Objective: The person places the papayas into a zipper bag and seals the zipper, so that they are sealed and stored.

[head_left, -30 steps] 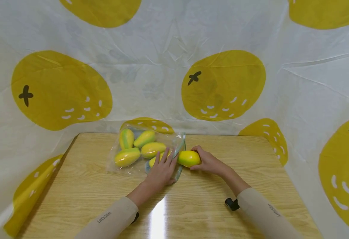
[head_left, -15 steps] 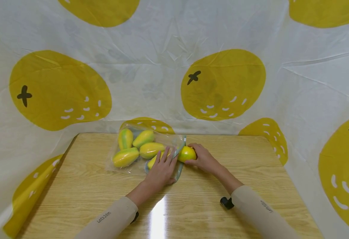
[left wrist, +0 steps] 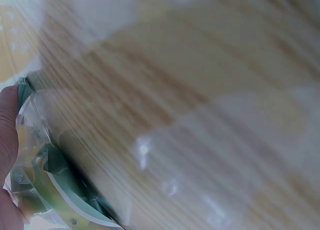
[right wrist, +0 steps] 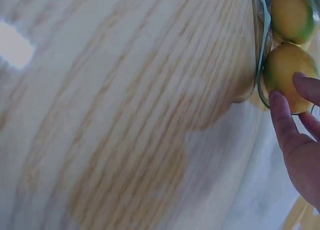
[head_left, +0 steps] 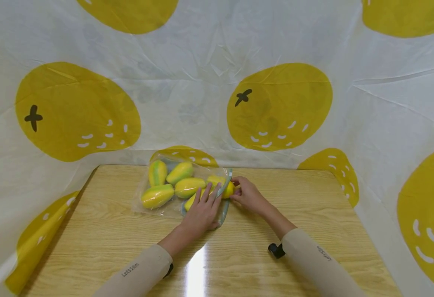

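Observation:
A clear zip bag (head_left: 148,175) lies on the wooden table with several yellow-green mangoes (head_left: 158,196) inside, its green-edged mouth facing right. My left hand (head_left: 200,212) rests on the bag near the mouth, fingers spread over the plastic and a mango beneath. In the left wrist view, fingers (left wrist: 7,132) lie beside the green zip edge (left wrist: 75,190). At the mouth, my right hand (head_left: 251,195) touches the exposed end of another mango (head_left: 229,190), the rest of which is inside the bag. Its fingertips (right wrist: 280,102) press on that rounded end in the right wrist view.
The wooden table (head_left: 313,214) reaches back to a white cloth (head_left: 183,107) printed with large yellow fruit, which also hangs at both sides. A bright light reflection (head_left: 196,268) shows on the table's front part. A dark wrist device (head_left: 276,250) sits by the right sleeve.
My right hand has moved left, and the mango it gripped around has slid into the bag mouth. Its fingers are now at the mango's end. The left hand has stayed on the bag.

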{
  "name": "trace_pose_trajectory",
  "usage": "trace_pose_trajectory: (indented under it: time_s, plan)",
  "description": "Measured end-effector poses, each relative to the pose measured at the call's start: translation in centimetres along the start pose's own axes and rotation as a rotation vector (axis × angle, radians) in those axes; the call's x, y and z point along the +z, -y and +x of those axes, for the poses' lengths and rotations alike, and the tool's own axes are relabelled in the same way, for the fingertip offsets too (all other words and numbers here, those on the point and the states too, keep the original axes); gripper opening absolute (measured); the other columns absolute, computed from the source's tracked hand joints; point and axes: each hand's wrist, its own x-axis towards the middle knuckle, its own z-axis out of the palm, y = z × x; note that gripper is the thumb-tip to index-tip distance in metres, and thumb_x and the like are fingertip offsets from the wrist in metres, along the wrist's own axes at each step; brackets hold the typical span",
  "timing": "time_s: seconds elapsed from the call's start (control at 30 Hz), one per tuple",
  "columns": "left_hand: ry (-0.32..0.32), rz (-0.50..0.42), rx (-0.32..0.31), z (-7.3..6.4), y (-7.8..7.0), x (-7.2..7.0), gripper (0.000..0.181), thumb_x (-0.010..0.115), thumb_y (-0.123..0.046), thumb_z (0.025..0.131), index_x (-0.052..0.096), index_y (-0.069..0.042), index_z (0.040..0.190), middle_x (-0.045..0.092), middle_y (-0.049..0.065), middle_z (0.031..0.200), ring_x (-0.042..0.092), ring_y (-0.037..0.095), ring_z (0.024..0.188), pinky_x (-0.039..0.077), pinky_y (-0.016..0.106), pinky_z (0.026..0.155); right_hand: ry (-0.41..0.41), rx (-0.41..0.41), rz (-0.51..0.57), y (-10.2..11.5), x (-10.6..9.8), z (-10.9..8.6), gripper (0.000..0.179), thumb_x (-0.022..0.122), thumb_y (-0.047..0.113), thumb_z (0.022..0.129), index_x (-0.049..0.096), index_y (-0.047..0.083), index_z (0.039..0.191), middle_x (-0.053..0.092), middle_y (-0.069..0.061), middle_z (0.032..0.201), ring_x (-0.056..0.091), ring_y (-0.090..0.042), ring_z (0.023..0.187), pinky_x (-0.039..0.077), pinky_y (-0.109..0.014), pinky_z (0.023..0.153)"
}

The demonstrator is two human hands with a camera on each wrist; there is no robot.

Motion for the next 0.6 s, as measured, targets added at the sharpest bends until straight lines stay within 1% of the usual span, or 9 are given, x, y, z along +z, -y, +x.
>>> trace_pose_trajectory:
  time_s: [0.1, 0.2, 0.37, 0.6]
  plan:
    - [-0.013, 0.007, 0.002, 0.0, 0.0, 0.1, 0.118, 0.076, -0.072, 0.078, 0.029, -0.004, 0.162, 0.013, 0.018, 0.173, 0.024, 0.041, 0.157, 0.033, 0.058, 0.122, -0.021, 0.018, 0.028, -0.1, 0.1, 0.2, 0.049, 0.076, 0.0, 0.091, 0.054, -0.005, 0.135, 0.064, -0.022, 0.127, 0.072, -0.031, 0.105, 0.062, -0.031, 0.086]
    - [-0.02, 0.008, 0.003, 0.0, 0.0, 0.1, 0.117, 0.077, -0.072, 0.077, 0.03, -0.005, 0.162, 0.014, 0.017, 0.173, 0.024, 0.041, 0.156, 0.033, 0.058, 0.122, -0.043, 0.014, 0.028, 0.0, 0.1, 0.5, 0.041, 0.076, 0.002, 0.091, 0.058, -0.005, 0.127, 0.067, -0.019, 0.12, 0.072, -0.031, 0.104, 0.062, -0.032, 0.086]
    - [-0.017, 0.007, 0.008, 0.0, 0.0, 0.1, 0.116, 0.076, -0.072, 0.078, 0.03, -0.005, 0.162, 0.012, 0.017, 0.173, 0.022, 0.042, 0.157, 0.031, 0.059, 0.122, -0.086, 0.011, -0.048, 0.0, 0.2, 1.2, 0.031, 0.08, 0.009, 0.09, 0.064, -0.002, 0.114, 0.072, -0.013, 0.106, 0.071, -0.024, 0.095, 0.061, -0.033, 0.082]
    - [-0.012, 0.008, 0.008, 0.0, 0.0, -0.1, 0.114, 0.076, -0.071, 0.079, 0.031, -0.007, 0.162, 0.014, 0.018, 0.172, 0.024, 0.042, 0.156, 0.033, 0.06, 0.121, -0.133, 0.069, -0.132, -0.3, 0.4, 2.3, 0.027, 0.084, 0.016, 0.087, 0.065, 0.002, 0.102, 0.07, -0.009, 0.098, 0.066, -0.02, 0.089, 0.059, -0.035, 0.08]
